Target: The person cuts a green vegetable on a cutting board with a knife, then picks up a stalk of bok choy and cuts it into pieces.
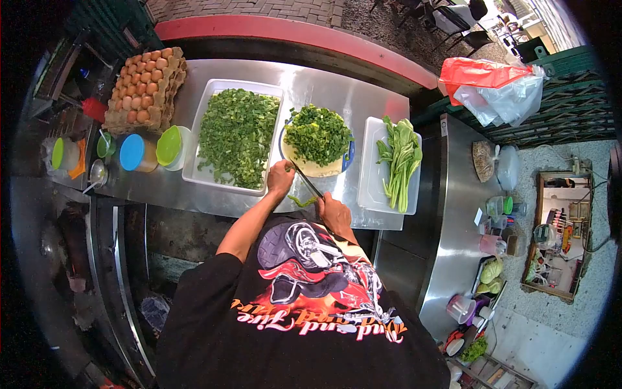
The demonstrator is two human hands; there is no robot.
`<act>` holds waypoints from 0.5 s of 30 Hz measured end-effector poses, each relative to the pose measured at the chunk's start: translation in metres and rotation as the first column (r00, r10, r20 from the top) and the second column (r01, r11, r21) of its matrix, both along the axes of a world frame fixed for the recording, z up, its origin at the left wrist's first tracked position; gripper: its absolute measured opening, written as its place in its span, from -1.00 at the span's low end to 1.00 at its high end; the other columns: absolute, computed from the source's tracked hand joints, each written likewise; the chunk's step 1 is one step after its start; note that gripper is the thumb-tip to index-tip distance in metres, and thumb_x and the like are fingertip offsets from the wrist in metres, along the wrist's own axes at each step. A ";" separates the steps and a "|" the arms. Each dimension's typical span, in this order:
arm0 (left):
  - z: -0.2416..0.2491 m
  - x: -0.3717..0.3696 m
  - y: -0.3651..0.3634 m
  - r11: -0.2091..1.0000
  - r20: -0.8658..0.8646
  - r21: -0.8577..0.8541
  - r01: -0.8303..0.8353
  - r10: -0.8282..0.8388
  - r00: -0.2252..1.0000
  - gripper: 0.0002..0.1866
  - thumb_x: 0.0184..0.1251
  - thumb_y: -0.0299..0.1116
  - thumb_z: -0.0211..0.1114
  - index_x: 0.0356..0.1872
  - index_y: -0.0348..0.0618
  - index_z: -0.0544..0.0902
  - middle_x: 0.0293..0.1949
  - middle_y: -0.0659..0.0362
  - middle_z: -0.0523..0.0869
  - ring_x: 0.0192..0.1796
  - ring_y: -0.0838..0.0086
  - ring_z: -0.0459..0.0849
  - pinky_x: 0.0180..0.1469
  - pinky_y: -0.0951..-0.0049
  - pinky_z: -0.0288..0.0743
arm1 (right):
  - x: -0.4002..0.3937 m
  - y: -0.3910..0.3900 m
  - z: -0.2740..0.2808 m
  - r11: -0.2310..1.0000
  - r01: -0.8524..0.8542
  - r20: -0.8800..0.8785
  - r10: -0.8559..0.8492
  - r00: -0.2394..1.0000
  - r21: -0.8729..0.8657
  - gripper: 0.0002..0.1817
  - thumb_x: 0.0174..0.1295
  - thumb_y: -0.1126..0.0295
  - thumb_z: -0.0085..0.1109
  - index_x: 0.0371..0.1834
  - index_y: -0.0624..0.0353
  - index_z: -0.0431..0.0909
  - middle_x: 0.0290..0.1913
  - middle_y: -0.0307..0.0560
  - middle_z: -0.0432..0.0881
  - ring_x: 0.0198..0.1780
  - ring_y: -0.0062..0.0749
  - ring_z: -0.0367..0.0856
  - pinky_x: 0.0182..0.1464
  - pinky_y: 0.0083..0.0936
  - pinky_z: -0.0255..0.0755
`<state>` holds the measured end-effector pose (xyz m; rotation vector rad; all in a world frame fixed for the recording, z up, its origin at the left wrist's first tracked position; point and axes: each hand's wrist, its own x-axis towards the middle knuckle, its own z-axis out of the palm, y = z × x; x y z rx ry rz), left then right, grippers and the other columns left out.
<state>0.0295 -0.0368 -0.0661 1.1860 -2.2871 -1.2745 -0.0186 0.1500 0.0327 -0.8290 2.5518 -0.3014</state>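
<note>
My right hand [334,214] is closed on the handle of a knife [307,179]. The blade slants up and left, its tip near the front edge of a round pale chopping board [319,171]. My left hand [280,179] is at the board's left front, fingers curled together close to the blade tip; what they hold, if anything, I cannot make out. A heap of chopped greens [317,135] covers most of the board. A strip of green leaf [302,202] hangs or lies between my hands, just below the blade.
Left of the board, a white tray [188,170] holds chopped greens. On the right, another tray [367,188] carries whole leafy greens [403,162]. Egg cartons [170,87], a blue-lidded tub [131,152] and a green bowl [170,146] stand on the steel counter's left end. Plastic bags [495,91] hang at right.
</note>
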 end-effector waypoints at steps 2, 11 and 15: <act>0.003 -0.002 0.000 1.000 0.021 0.004 0.005 -0.005 1.000 -0.81 0.09 -0.32 0.30 -0.30 -0.17 0.66 -0.25 0.00 0.73 -0.16 0.12 0.70 -0.08 0.18 0.55 | 0.000 0.002 -0.003 1.000 -0.016 -0.005 0.016 1.000 -0.003 -0.69 0.35 0.11 0.00 -0.24 0.17 0.44 -0.47 0.27 0.63 -0.35 0.28 0.63 -0.30 0.06 0.49; -0.005 -0.002 -0.002 1.000 0.040 0.014 0.006 -0.007 0.999 -0.84 0.06 -0.35 0.30 -0.36 -0.17 0.69 -0.28 -0.01 0.73 -0.18 0.12 0.71 -0.11 0.19 0.55 | 0.001 0.015 -0.033 0.990 -0.134 0.006 0.134 0.991 0.033 -0.78 0.34 0.28 -0.07 -0.20 0.24 0.31 -0.47 0.33 0.61 -0.36 0.31 0.62 -0.31 0.07 0.49; -0.012 -0.003 -0.006 0.998 0.011 0.055 0.001 -0.002 1.000 -0.87 0.05 -0.38 0.30 -0.41 -0.18 0.73 -0.31 -0.02 0.74 -0.22 0.12 0.72 -0.12 0.21 0.57 | -0.008 0.013 -0.068 0.986 -0.143 0.091 0.150 0.984 -0.082 -0.79 0.33 0.31 -0.11 -0.19 0.26 0.27 -0.48 0.37 0.59 -0.36 0.36 0.59 -0.31 0.12 0.45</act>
